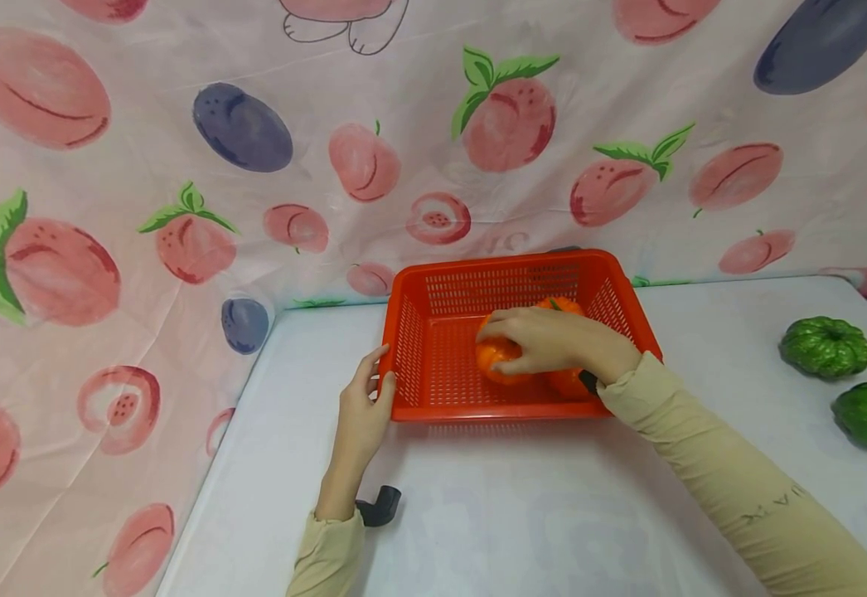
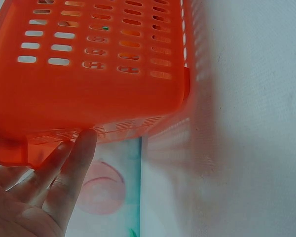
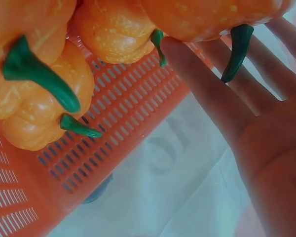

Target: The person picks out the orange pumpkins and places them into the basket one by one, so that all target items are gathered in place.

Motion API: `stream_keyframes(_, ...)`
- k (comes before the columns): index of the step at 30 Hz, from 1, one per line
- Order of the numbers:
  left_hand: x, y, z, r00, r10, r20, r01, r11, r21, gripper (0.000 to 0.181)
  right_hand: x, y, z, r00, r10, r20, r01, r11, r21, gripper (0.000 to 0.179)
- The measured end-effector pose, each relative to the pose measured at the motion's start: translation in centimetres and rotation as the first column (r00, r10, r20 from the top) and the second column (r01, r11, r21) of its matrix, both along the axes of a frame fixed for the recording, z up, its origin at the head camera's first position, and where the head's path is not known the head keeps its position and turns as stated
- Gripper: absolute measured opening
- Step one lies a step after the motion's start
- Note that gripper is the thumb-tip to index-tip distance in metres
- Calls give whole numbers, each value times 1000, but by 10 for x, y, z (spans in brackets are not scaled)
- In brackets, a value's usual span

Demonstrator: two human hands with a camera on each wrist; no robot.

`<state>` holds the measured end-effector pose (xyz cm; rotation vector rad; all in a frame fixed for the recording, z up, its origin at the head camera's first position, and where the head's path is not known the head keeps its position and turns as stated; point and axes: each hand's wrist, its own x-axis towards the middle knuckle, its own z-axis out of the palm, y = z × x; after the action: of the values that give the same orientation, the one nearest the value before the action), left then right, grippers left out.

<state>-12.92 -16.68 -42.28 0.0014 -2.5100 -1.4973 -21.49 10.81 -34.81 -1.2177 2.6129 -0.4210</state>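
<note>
A red plastic basket (image 1: 508,412) with slotted walls stands on the white table. Orange toy pumpkins with green stems lie in it, several of them showing in the right wrist view. Inside the basket my right hand (image 1: 541,340) curves its fingers and thumb round one pumpkin (image 1: 495,355), whose stem points down beside the fingers (image 3: 202,84) in the right wrist view. Another pumpkin (image 1: 562,305) sits just behind that hand. At the basket's left rim, my left hand (image 1: 361,410) rests with nearly straight fingers (image 2: 79,163) against the outer wall.
Two green pumpkins (image 1: 825,347) sit on the table's right side, one nearer than the other. A fruit-print cloth (image 1: 418,166) hangs behind the table and along its left. A black wrist mount (image 1: 380,507) sticks out beside the left cuff.
</note>
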Motion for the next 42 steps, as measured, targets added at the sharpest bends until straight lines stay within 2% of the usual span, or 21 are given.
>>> stream_keyframes(10,-1,1,-1,1000,12,19,-12,1000,5,44,-4,-1,-3,1000,4,2,-4,1000,14,48)
stream_keyframes(27,0,-1,-1,1000,5,10,-5,1000,-1,43,-8,-1,-6,999,10,36,-11,1000,21,48)
stream_keyframes(42,-1,-1,-1,1000,-1,14,1,1000,4,43,-15,1,-18,999,19,44,-20,999,33,48)
